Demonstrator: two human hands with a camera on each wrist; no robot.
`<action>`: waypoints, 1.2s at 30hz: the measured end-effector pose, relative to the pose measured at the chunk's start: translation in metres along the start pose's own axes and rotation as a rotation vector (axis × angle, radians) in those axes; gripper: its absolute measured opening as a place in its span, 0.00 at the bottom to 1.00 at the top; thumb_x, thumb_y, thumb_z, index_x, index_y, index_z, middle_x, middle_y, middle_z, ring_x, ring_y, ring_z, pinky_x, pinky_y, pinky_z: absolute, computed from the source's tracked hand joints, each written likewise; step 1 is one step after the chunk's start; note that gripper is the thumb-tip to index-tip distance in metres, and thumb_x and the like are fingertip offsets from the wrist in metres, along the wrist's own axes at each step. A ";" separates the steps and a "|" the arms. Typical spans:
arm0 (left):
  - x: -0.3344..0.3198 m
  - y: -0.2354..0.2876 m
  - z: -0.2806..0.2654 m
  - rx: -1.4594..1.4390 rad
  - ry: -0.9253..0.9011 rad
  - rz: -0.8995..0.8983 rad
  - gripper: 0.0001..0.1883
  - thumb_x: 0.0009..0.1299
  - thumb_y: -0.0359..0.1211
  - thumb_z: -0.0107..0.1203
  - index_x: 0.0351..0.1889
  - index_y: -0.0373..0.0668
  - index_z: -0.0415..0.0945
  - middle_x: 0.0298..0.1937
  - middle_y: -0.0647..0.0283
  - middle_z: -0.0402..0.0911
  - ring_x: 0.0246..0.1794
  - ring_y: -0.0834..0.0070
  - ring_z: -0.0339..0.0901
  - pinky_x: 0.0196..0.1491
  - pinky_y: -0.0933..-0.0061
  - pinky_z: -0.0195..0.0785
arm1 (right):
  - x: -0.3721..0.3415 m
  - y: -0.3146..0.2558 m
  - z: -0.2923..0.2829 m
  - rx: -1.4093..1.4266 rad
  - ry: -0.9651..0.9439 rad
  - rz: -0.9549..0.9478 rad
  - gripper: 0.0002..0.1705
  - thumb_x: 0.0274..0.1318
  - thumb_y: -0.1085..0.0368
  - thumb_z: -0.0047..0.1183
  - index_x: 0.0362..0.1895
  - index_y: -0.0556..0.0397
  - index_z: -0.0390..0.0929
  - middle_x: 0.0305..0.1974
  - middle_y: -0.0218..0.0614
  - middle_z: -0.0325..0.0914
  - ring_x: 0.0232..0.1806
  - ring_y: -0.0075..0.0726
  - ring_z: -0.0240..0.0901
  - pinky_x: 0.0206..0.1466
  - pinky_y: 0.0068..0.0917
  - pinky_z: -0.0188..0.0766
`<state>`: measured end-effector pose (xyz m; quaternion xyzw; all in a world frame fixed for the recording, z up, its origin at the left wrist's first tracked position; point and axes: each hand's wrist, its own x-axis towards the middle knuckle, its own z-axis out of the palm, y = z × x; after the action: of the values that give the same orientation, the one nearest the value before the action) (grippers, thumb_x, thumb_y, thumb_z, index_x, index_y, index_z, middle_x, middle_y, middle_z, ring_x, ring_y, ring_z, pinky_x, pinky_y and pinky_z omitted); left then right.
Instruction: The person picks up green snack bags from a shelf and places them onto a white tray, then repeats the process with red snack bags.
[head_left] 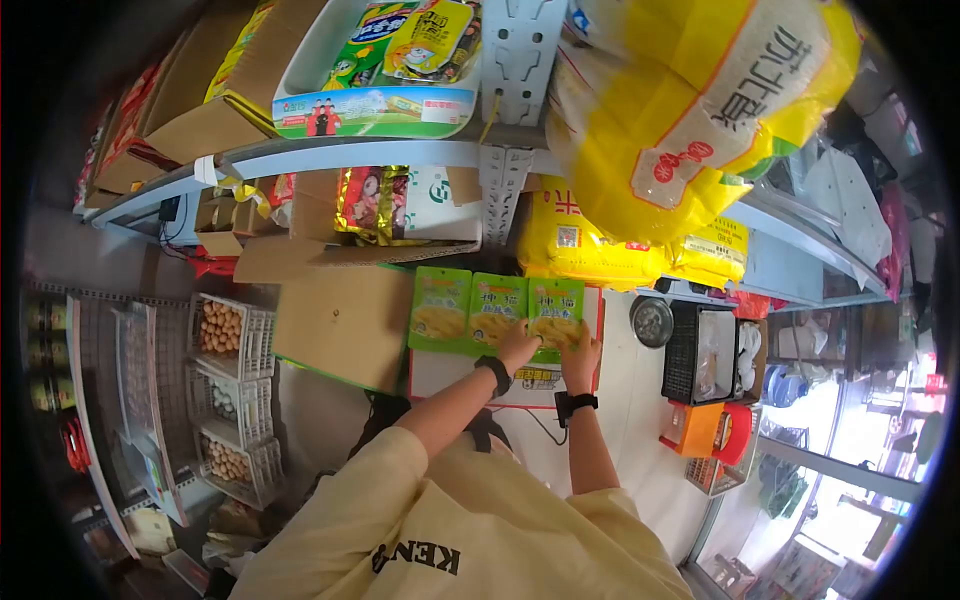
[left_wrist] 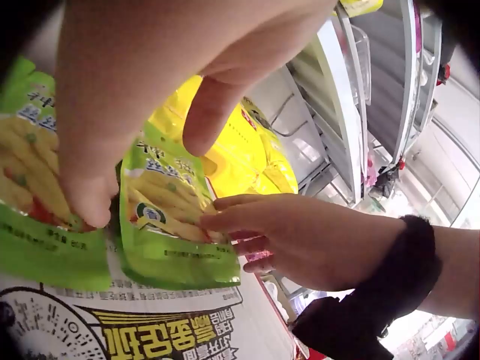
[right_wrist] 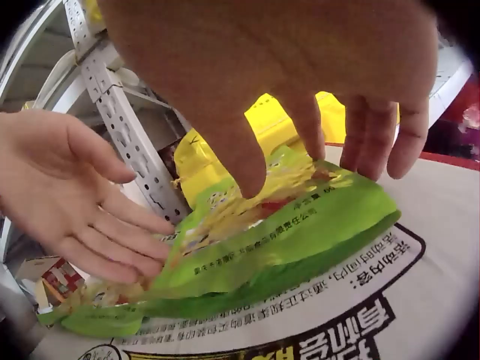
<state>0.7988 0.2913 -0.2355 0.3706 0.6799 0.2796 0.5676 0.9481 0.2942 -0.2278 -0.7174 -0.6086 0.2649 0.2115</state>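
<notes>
Three green packets (head_left: 498, 312) lie in a row on one white printed panel (head_left: 445, 366), and two hands, one left hand (head_left: 518, 347) and one right hand (head_left: 582, 360), are over it with one black wristband (head_left: 580, 402) each. Left of the panel are one brown cardboard sheet (head_left: 335, 330) and three egg crates (head_left: 258, 345), their eggs (head_left: 221, 328) too many to count; right of the panel are one black crate (head_left: 683, 352) and one round metallic item (head_left: 652, 322).

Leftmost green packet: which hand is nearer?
Left. The left hand is at the middle packet, beside the leftmost packet; the right hand is farther, at the rightmost packet.
</notes>
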 end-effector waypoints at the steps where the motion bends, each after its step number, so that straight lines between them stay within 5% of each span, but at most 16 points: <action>1: -0.002 -0.002 0.001 -0.029 0.008 -0.006 0.29 0.55 0.33 0.51 0.56 0.30 0.61 0.50 0.44 0.70 0.51 0.55 0.68 0.52 0.64 0.60 | -0.003 -0.003 -0.001 0.014 -0.009 -0.005 0.36 0.42 0.63 0.58 0.59 0.46 0.61 0.45 0.47 0.63 0.49 0.50 0.61 0.52 0.40 0.60; 15: 0.000 -0.007 0.019 -0.196 -0.048 -0.050 0.35 0.55 0.34 0.53 0.60 0.30 0.55 0.60 0.42 0.60 0.61 0.55 0.58 0.60 0.62 0.53 | -0.005 0.015 0.004 -0.048 0.072 0.120 0.32 0.41 0.63 0.59 0.54 0.52 0.64 0.47 0.51 0.62 0.50 0.55 0.59 0.53 0.41 0.59; 22: -0.023 0.015 0.017 -0.088 -0.006 0.103 0.35 0.54 0.32 0.53 0.60 0.31 0.54 0.58 0.41 0.61 0.61 0.55 0.59 0.60 0.63 0.54 | -0.014 0.021 0.007 -0.058 0.114 0.107 0.31 0.43 0.62 0.58 0.53 0.58 0.64 0.47 0.52 0.62 0.51 0.55 0.60 0.54 0.40 0.59; 36: -0.021 0.015 0.025 -0.155 0.072 0.184 0.34 0.53 0.28 0.54 0.59 0.29 0.54 0.56 0.42 0.63 0.58 0.54 0.61 0.57 0.64 0.56 | -0.013 0.013 -0.005 -0.108 0.042 0.126 0.31 0.46 0.59 0.56 0.56 0.51 0.64 0.45 0.51 0.63 0.49 0.54 0.61 0.52 0.41 0.60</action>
<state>0.8274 0.2813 -0.2163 0.3760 0.6393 0.3954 0.5419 0.9598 0.2797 -0.2311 -0.7702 -0.5710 0.2294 0.1680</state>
